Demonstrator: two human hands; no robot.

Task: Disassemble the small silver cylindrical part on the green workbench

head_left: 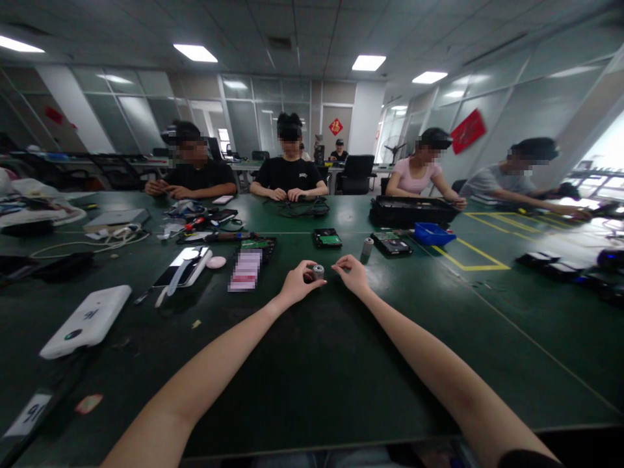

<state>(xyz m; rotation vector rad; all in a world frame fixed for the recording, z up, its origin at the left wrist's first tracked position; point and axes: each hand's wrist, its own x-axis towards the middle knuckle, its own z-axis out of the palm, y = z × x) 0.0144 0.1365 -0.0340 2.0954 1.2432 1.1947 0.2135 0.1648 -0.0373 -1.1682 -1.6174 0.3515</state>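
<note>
My left hand (298, 283) is curled around a small silver cylindrical part (318, 271), pinching it just above the dark green table (312, 364). My right hand (352, 273) hovers a few centimetres to its right, fingers bent, and I cannot tell whether it touches the part. A second small silver cylinder (367, 246) stands upright on the table beyond my right hand. Two opened hard drives lie further out: one with a green board (327, 238) and one darker (391, 244).
Several people sit at the table's far side. A blue tray (431, 233) and a black case (412, 211) lie at far right. Screwdrivers and cables (205, 227), a phone (182, 266), a pink disc (216, 262) and a white device (88, 322) lie left. Yellow tape marks (480, 257) run on the right.
</note>
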